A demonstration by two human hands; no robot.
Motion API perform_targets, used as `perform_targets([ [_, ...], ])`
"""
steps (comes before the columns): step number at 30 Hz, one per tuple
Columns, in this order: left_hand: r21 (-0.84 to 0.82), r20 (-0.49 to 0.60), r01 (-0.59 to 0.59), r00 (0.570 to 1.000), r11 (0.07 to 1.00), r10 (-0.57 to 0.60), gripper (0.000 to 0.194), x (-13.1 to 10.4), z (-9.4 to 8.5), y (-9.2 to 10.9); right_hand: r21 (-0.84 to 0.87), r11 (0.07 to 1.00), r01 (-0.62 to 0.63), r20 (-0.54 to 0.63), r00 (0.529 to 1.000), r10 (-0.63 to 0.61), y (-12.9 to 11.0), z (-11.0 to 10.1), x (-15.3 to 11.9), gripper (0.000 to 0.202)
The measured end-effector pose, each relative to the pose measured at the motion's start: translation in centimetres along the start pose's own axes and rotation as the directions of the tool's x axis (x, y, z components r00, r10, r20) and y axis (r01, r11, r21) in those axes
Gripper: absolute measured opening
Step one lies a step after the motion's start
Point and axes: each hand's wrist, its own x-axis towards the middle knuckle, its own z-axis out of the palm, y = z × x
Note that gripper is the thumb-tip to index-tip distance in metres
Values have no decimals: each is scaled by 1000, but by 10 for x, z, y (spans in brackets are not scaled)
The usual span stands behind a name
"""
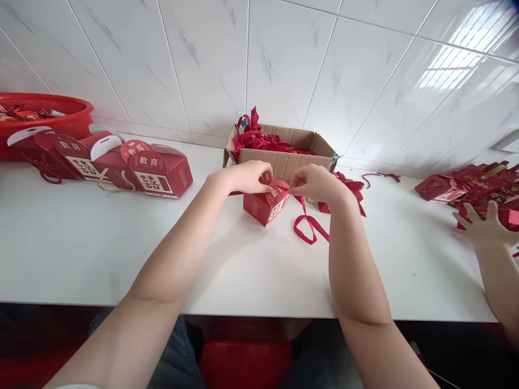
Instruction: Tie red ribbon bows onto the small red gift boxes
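A small red candy box (259, 210) with gold print stands upright on the white table in front of me. Over its top, my left hand (256, 177) has its fingers closed around red ribbon. From the other side, my right hand (314, 181) pinches the same red ribbon (320, 229), whose loose tail curls on the table to the right of the box. The stretch of ribbon between my hands crosses the top of the box, partly hidden by my fingers. Another red box with a ribbon bow (353, 186) is partly covered by my right hand and wrist.
Behind the box sits an open cardboard carton (286, 158) of red ribbons. Several red boxes (160, 173) line up on the left beside a red plastic basket (77, 108). At right, another person's spread hand (488, 227) is by more decorated boxes (478, 183).
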Motion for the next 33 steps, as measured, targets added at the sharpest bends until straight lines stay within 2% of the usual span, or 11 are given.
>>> perform_targets([
  [4, -17, 29, -10, 1000, 1000, 11, 47, -2, -2, 1, 6, 999, 33, -15, 999, -33, 2, 4, 4, 6],
  [10, -21, 5, -23, 1000, 1000, 23, 47, 0, 0, -1, 46, 997, 64, -30, 998, -63, 0, 5, 4, 6],
  [15, -29, 7, -32, 999, 999, 32, 47, -1, 0, 0, 57, 997, 57, -45, 997, -54, -4, 8, 4, 7],
  [20, -67, 7, -34, 999, 997, 35, 42, 1, 0, -2, 54, 993, 101, -95, 991, -95, -6, 15, 8, 6],
  [28, -58, -55, -60, 997, 997, 57, 31, 8, 6, -5, 50, 992, 118, -124, 986, -112, -5, 19, 12, 6],
  [33, -28, -170, -130, 978, 991, 123, 20, 12, 10, -6, 78, 990, 114, -122, 987, -104, -5, 19, 12, 5],
])
